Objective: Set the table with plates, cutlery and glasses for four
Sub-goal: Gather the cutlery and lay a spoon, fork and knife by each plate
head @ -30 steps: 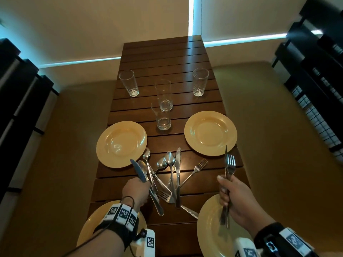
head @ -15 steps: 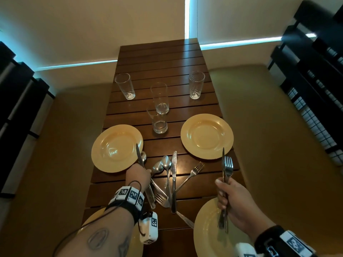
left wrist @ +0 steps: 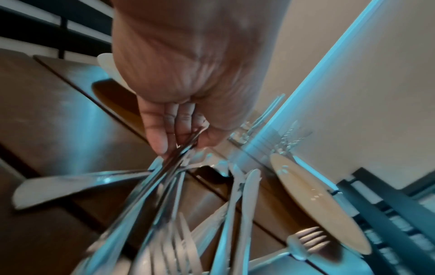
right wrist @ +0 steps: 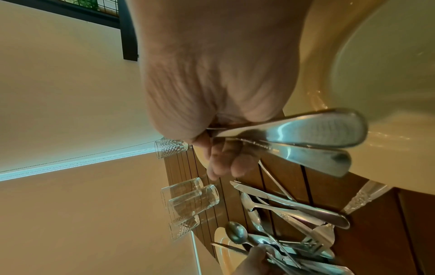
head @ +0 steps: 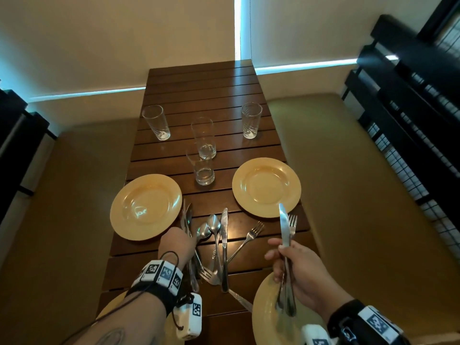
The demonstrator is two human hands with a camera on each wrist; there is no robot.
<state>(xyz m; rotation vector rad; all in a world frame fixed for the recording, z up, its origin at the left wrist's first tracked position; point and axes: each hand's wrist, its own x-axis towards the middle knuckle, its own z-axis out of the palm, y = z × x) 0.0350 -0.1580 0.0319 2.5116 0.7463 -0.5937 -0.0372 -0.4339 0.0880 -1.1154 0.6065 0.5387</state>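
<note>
My left hand [head: 183, 236] pinches a knife [head: 188, 215] by its handle, and another piece seems to be with it. The blade lies just right of the far left yellow plate [head: 145, 206]. In the left wrist view the fingers [left wrist: 162, 130] close on thin steel handles, blurred. My right hand [head: 286, 260] grips a knife and fork [head: 286, 227] upright above the near right plate [head: 263, 317]; their handles [right wrist: 306, 130] stick out below the fist. A loose cutlery pile [head: 221, 242] of spoons, forks and a knife lies between the hands.
The far right plate [head: 266, 186] is bare. A near left plate [head: 109, 307] lies mostly under my left arm. Two glasses [head: 204, 155] stand mid-table, and one each at far left [head: 156, 123] and far right [head: 251, 120]. Cushioned benches [head: 348, 195] flank the slatted table [head: 199, 95].
My left hand has carried its knife forward from the pile to beside the far left plate. The right hand has stayed put with its knife and fork.
</note>
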